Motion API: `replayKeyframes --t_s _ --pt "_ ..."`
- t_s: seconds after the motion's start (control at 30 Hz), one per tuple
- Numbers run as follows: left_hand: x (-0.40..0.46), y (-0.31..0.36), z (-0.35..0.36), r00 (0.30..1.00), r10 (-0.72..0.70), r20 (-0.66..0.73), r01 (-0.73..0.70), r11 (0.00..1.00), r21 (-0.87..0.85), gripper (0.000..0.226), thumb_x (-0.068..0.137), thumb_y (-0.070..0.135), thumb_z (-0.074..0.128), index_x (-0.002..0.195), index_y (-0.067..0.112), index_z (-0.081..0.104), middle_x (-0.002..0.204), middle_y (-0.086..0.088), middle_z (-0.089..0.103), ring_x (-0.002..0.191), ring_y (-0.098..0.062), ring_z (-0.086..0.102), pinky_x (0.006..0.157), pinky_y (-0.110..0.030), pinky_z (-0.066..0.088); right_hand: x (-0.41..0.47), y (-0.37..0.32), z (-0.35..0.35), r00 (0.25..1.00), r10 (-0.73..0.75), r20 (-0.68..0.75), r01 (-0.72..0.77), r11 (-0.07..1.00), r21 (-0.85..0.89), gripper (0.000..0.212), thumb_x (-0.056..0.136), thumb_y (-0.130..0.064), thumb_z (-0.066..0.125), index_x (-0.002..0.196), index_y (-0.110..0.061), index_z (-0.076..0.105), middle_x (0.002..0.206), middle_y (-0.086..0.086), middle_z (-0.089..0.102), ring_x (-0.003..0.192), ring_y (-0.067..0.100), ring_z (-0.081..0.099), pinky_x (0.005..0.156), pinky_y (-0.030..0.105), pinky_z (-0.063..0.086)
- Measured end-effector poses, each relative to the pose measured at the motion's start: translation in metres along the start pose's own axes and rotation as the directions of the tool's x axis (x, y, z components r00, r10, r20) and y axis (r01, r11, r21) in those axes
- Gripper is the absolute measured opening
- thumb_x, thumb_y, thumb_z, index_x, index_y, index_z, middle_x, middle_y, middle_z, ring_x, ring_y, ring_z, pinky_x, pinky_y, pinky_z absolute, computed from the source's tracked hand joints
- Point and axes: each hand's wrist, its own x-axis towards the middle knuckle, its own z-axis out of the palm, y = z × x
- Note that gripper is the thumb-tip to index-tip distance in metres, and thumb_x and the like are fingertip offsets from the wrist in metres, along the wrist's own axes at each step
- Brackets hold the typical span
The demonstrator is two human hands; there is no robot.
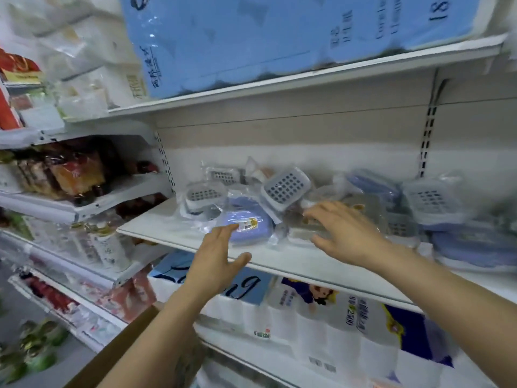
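Note:
A white store shelf (279, 261) holds several soap dishes wrapped in clear plastic. My left hand (215, 256) reaches in with straight fingers, its fingertips at the near edge of a lilac dish (251, 229) that carries a small barcode label. My right hand (344, 233) is spread flat over a grey wrapped dish (307, 233), fingers extended and touching its wrapper. A white dish with a grid of holes (286, 187) leans tilted just behind both hands. Neither hand holds anything.
More wrapped dishes lie at the right (436, 203) and at the left (204, 197). Above hangs a big blue tissue pack (279, 37). Toilet-roll packs (321, 326) fill the shelf below. Snack shelves (70, 177) stand at the left, a brown carton edge (117, 348) below.

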Motion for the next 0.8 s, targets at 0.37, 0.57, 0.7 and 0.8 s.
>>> replayKeyframes --t_s 0.37,0.57,0.7,0.8 --pt "0.142 -0.089 0.034 0.959 0.232 0.165 -0.283 0.833 0.476 0.116 0.046 0.077 0.073 0.141 0.018 0.043 0.131 -0.004 0.056 0.121 -0.027 0.053 0.111 -0.056 0.025 0.148 -0.016 0.080 0.976 0.210 -0.056 -0.217 0.938 -0.270 0.083 0.045 -0.016 0.084 0.121 0.002 0.059 0.125 0.022 0.060 0.106 0.037 0.063 0.080 0.044 0.052" --pt "0.151 -0.106 0.047 0.906 0.419 -0.052 -0.377 0.859 0.348 0.083 0.034 0.061 0.063 0.101 0.012 0.067 0.082 -0.004 0.062 0.076 -0.029 0.062 0.079 -0.044 0.046 0.146 -0.024 0.074 0.967 0.108 -0.232 -0.172 0.946 -0.275 0.044 0.063 -0.021 0.073 0.105 -0.009 0.065 0.117 0.010 0.066 0.096 0.031 0.066 0.077 0.036 0.050" --pt "0.138 -0.101 0.028 0.955 0.290 -0.061 -0.265 0.929 0.258 0.101 0.043 0.077 0.046 0.123 0.016 0.058 0.097 -0.004 0.063 0.091 -0.029 0.061 0.083 -0.042 0.043 0.135 -0.035 0.044 0.908 0.270 -0.319 -0.276 0.961 0.027 0.050 0.082 -0.018 0.061 0.131 -0.012 0.051 0.130 0.008 0.057 0.111 0.032 0.057 0.090 0.040 0.047" --pt "0.127 -0.084 0.007 0.992 0.115 0.050 -0.119 0.988 0.098 0.108 0.051 0.082 0.057 0.140 0.026 0.033 0.128 0.001 0.050 0.120 -0.024 0.047 0.099 -0.040 0.033 0.112 -0.052 0.012 0.836 0.407 -0.369 -0.246 0.878 0.410 0.036 0.089 -0.027 0.063 0.120 -0.019 0.047 0.104 0.000 0.058 0.093 0.017 0.059 0.076 0.034 0.050"
